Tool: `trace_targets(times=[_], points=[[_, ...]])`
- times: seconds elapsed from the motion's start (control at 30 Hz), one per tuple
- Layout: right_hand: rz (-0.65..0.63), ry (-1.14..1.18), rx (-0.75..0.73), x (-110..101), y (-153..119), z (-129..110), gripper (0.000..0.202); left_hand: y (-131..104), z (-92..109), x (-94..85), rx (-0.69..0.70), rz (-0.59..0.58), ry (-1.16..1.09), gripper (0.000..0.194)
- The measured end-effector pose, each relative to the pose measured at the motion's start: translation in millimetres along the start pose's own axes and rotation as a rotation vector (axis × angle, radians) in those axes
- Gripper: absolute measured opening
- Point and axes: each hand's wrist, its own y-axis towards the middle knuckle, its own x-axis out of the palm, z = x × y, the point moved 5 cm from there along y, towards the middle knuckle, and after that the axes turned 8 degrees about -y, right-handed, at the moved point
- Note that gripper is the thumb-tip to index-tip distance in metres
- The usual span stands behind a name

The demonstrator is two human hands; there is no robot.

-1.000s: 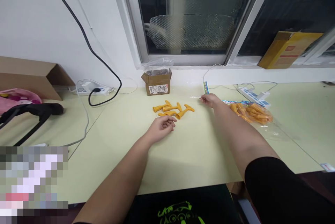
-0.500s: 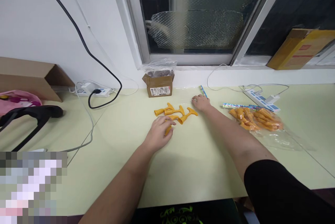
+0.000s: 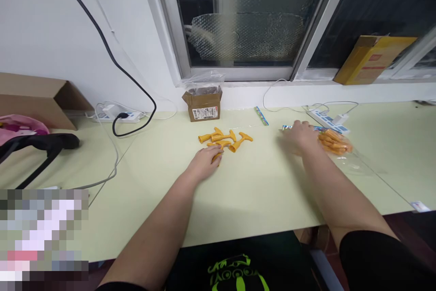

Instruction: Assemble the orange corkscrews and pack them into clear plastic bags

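Observation:
Several yellow plastic pieces with T-shaped ends [image 3: 240, 141] lie in a loose group on the pale green table [image 3: 252, 200]. My left hand [image 3: 205, 162] rests at the near side of the group, its fingers curled over one yellow piece [image 3: 215, 158] that is partly hidden. Further right, my right hand [image 3: 301, 137] is over the left part of a clear bag of orange-yellow pieces [image 3: 335, 142]; its fingers are smeared by motion. A narrow colourful strip [image 3: 261, 116] lies behind the group, touched by neither hand.
A small open cardboard box [image 3: 204, 106] stands against the wall. Power strips [image 3: 327, 120] with cables lie at the back right and back left. A larger carton [image 3: 30, 96] and a black curved object [image 3: 57, 143] are at the left; a yellow carton [image 3: 371, 60] leans by the window.
My right hand has moved right, from the colourful strip to the clear bag. My left hand stays by the yellow pieces. The view has shifted slightly.

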Motion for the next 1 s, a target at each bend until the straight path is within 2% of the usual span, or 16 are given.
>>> trace_targets(times=[0.07, 0.17, 0.33, 0.5, 0.57, 0.63, 0.73, 0.8, 0.87, 0.93, 1.0], points=[[-0.084, 0.026, 0.074, 7.9, -2.3, 32.2, 0.069, 1.7, -0.6, 1.4, 0.007, 0.003, -0.006, 0.039], [-0.062, 0.014, -0.029, 15.8, -11.5, 44.6, 0.065, 3.6, -2.8, 2.3, 0.015, 0.039, -0.03, 0.037], [0.08, 0.18, -0.293, 11.7, -43.5, 11.5, 0.055, 4.6, -1.2, -3.5, 0.105, 0.181, -0.054, 0.029], [0.121, 0.643, -0.303, -6.1, -65.6, -12.8, 0.032, -0.6, 16.6, -13.8, 0.202, 0.311, -0.112, 0.022], [0.081, 0.887, -0.295, -13.5, -73.0, -22.2, 0.029, -3.5, 27.9, -11.3, 0.24, 0.291, -0.205, 0.023], [-0.004, 1.143, -0.305, -20.6, -84.1, -36.6, 0.033, -5.5, 39.0, -1.4, 0.248, 0.202, -0.381, 0.039], [-0.152, 1.448, -0.32, -30.5, -110.1, -66.2, 0.044, -6.2, 52.9, 23.0, 0.165, 0.01, -0.765, 0.09], [-0.221, 1.585, -0.322, -35.9, -129.5, -86.5, 0.053, -5.5, 61.2, 35.9, 0.128, -0.049, -0.974, 0.115], [-0.311, 1.645, -0.336, -38.9, -144.7, -104.0, 0.057, -3.6, 64.9, 39.6, 0.12, 0.01, -1.106, 0.122], [-0.372, 1.607, -0.354, -40.9, -150.4, -113.1, 0.054, -1.9, 61.6, 38.1, 0.077, 0.095, -1.215, 0.116], [-0.312, 1.447, -0.375, -44.9, -143.9, -110.3, 0.049, -1.4, 54.5, 37.5, -0.014, 0.091, -1.342, 0.107]])
